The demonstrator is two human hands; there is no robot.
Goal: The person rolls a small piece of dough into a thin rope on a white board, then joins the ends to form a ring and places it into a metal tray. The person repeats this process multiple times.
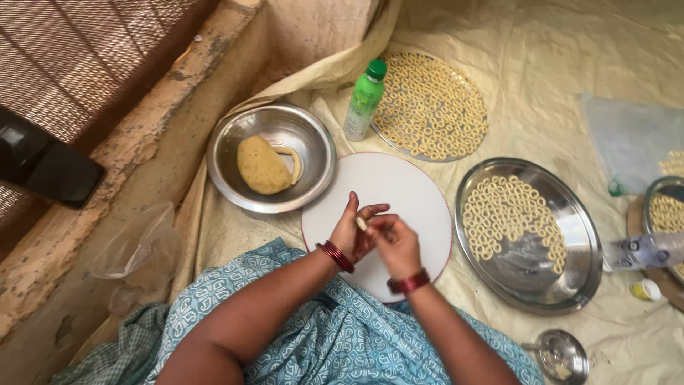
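Observation:
My left hand point(351, 229) and my right hand point(396, 244) meet over a round white board point(399, 187), pinching a small piece of pale dough point(362, 223) between their fingertips. Both wrists wear red bangles. A steel bowl point(228, 153) to the left holds a lump of yellowish dough point(261, 165) and a short dough strip. To the right, a steel plate point(563, 271) carries several small dough rings point(507, 214).
A round tray point(479, 128) packed with dough rings lies at the back, a green bottle point(364, 100) beside it. A clear bottle point(641, 251), another plate of rings point(666, 207), a small steel cup point(561, 355) and a cap sit at right. A wall ledge point(128, 150) runs along the left.

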